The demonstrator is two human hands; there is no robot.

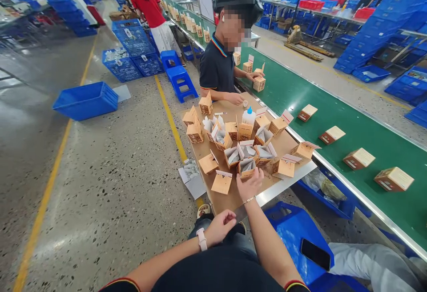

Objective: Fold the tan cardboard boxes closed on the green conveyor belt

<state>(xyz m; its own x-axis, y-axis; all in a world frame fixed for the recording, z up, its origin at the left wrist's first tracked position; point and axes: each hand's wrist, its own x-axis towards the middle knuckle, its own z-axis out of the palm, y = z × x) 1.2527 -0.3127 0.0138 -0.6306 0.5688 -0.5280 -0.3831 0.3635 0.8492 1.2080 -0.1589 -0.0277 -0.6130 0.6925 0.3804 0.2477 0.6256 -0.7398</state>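
My right hand (pixel 249 187) reaches over the near edge of the brown tabletop (pixel 220 201), its fingers around the near side of an open box (pixel 247 167) with grey lining inside. My left hand (pixel 220 226), with a white watch at the wrist, is in front of my body below the table edge, fingers curled together; whether anything is in them is hidden. Several small wooden-coloured boxes crowd the table, some open with grey bags inside, others with a lid flap up, such as one (pixel 221 183) at the near left. A white bottle with a blue cap (pixel 248 117) stands behind them.
Across the table a person (pixel 220 65) in a dark shirt touches a box on the green conveyor (pixel 293 92). Closed boxes lie along the belt. A blue stool with a phone (pixel 315 254) is at my right, beside someone's leg. Blue crates (pixel 86 101) stand on the floor at left.
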